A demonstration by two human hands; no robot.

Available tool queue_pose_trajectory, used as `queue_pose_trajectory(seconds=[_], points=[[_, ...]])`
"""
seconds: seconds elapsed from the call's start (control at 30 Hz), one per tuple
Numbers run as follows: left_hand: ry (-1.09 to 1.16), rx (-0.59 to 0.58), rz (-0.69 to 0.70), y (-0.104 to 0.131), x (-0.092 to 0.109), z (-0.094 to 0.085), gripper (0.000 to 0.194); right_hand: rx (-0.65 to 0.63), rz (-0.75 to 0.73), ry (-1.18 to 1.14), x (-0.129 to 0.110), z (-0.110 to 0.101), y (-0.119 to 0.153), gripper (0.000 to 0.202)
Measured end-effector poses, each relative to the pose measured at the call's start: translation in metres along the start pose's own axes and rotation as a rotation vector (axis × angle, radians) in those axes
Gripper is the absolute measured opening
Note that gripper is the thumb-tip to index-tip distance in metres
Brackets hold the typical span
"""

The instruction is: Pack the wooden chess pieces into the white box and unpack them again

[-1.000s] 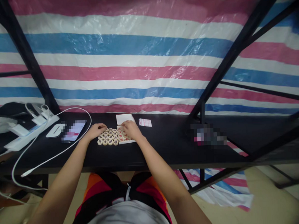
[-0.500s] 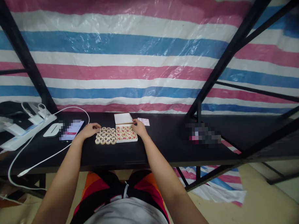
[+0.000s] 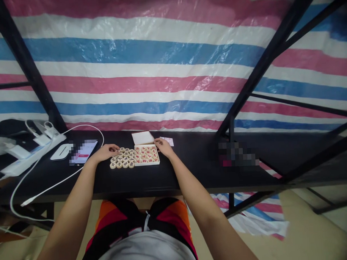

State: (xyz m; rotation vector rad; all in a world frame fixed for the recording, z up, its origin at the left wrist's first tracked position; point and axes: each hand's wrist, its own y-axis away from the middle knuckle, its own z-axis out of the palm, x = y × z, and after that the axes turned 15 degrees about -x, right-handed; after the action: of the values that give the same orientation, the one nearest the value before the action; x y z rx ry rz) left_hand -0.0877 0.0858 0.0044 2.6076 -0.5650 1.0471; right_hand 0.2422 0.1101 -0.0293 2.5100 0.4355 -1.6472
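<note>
Black-marked Chinese chess pieces lie in rows on the dark table, against the left side of a white box. Inside the box are red-marked Chinese chess pieces, face up. The box's lid lies behind it, inner side up. My left hand has its fingertips closed on a black-marked piece at the far left of the rows, partly hiding it. At the box's far right corner, beside the lid, my right hand pinches the edge; its fingertips are small and partly hidden.
A small printed paper lies behind my right hand. To the left are a phone, a white device, a power strip and a loose cable. A blurred dark object sits at right, near the frame posts.
My left hand has moved slightly right, and the far rows of black-marked pieces have shifted with it. My right hand has drawn slightly right, uncovering more of the red-marked pieces.
</note>
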Motion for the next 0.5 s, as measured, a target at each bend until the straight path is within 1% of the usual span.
queue_pose_trajectory(seconds=[0.1,0.17,0.33,0.43,0.5], points=[[0.000,0.007,-0.002,-0.0002,-0.0002,0.0005,0.040,0.052,-0.089,0.127,0.0043,0.0027,0.0036,0.024],[0.003,0.011,0.000,-0.0006,-0.0005,0.0010,0.039,0.056,-0.122,0.171,0.0058,0.0034,0.0043,0.023],[0.017,0.036,0.017,-0.0028,-0.0026,0.0021,0.039,0.018,-0.148,0.140,0.0056,0.0023,0.0040,0.025],[-0.001,0.057,0.020,-0.0038,-0.0048,0.0018,0.038,0.030,-0.159,0.137,0.0052,0.0020,0.0042,0.024],[-0.051,0.086,0.003,-0.0037,-0.0061,0.0008,0.037,0.047,-0.160,0.143,0.0054,0.0020,0.0041,0.023]])
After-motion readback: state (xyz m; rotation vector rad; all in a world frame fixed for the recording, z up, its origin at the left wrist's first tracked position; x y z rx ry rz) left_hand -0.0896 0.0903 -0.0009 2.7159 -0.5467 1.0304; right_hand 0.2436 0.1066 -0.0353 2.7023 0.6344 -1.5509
